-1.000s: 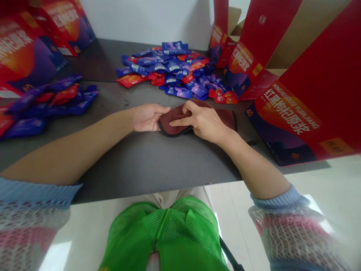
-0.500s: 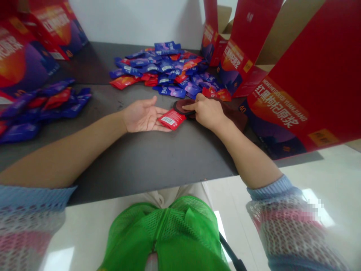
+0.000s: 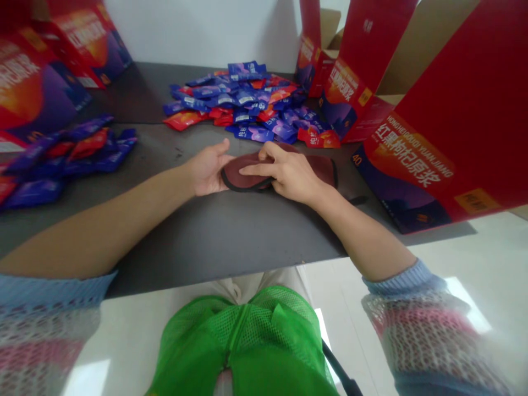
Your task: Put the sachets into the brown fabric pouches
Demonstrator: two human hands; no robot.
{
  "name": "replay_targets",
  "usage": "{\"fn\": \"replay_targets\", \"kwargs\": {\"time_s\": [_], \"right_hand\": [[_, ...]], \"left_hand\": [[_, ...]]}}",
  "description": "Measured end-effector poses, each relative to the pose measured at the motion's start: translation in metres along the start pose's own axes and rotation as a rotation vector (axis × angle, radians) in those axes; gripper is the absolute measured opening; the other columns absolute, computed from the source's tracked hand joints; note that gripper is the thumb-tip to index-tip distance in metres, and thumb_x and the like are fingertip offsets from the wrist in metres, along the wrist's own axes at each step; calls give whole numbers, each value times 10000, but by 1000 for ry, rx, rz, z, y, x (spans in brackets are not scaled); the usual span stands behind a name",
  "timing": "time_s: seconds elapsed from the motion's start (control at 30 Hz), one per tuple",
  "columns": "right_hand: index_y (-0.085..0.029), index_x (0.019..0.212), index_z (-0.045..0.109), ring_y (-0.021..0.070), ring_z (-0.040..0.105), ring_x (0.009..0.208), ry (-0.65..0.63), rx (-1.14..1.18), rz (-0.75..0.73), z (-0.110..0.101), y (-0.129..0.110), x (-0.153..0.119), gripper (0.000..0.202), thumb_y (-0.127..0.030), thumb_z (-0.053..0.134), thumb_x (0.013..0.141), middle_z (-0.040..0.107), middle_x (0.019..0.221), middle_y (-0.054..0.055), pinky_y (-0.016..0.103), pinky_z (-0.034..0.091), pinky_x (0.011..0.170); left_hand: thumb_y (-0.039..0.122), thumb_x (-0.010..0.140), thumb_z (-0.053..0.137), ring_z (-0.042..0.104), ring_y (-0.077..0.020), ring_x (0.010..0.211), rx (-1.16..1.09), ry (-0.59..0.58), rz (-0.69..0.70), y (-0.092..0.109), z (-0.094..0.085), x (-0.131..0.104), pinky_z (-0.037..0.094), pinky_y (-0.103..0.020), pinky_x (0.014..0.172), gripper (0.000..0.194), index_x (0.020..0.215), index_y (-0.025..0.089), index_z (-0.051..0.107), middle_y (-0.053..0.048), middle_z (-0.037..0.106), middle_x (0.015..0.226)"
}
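A brown eye mask with black edging lies low over the grey table, in front of the sachet pile. My right hand grips it from above, the index finger stretched along its left lobe. The mask's other end sticks out past that wrist, with a dark strap on the table. My left hand is at the mask's left end, palm turned up and thumb raised. Its other fingers pass under the mask, so their grip is hidden. No red sachet shows between the hands.
A heap of blue and red sachets lies at the back, and a smaller pile at the left. Tall red cartons stand at right, the nearest carton beside my right forearm. More cartons stand at left. The table edge is close to my body.
My right hand has moved left with the eye mask, which now covers my left fingers. The red sachet seen at those fingers before is out of sight.
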State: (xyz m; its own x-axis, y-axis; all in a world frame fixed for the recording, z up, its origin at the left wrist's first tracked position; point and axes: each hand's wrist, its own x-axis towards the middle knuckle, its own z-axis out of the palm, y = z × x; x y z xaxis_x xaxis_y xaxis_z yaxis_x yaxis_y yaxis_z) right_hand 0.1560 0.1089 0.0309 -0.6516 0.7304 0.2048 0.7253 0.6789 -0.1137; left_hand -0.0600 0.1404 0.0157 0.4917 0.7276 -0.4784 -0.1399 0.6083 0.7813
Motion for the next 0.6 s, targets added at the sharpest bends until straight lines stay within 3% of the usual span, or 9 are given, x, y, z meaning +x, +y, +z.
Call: {"fn": "replay_targets", "kwargs": {"time_s": [0.13,0.23,0.33,0.47,0.6], "right_hand": [[-352,1483,569,257,533,1154,37,-9,82,4,-5,3,528,-243,421,988,561,1297,61,350,458,837],[-341,1482,574,251,563,1104,-49,-8,105,4,-2,5,542,-226,449,967,585,1286,60,330,454,800],[-329,1483,575,229,596,1023,-81,-42,126,5,4,7,541,-213,412,981,603,1280,66,302,429,749],[-329,1454,607,223,613,943,-66,-116,202,8,18,10,521,-203,396,995,611,1287,78,303,416,710],[-345,1367,685,221,623,877,-45,-164,282,11,34,11,455,-233,455,991,628,1256,90,303,404,670]], "left_hand": [[543,1072,134,632,-313,1275,-50,32,64,-2,-1,2,484,-417,1062,727,1324,83,637,-157,783,1079],[512,1073,215,635,-346,1284,-39,-86,64,-4,-10,6,466,-517,1099,662,1406,73,582,-203,748,1193],[334,1068,343,667,-336,1249,-28,-186,52,-5,-19,9,429,-572,1139,500,1437,68,550,-210,739,1228],[83,976,482,742,-296,1117,-11,-210,74,-5,-24,10,425,-570,1161,376,1328,43,608,-194,782,1103],[-22,864,611,780,-254,984,40,-132,47,-4,-17,5,485,-526,1127,300,1141,65,684,-171,800,1019]]}}
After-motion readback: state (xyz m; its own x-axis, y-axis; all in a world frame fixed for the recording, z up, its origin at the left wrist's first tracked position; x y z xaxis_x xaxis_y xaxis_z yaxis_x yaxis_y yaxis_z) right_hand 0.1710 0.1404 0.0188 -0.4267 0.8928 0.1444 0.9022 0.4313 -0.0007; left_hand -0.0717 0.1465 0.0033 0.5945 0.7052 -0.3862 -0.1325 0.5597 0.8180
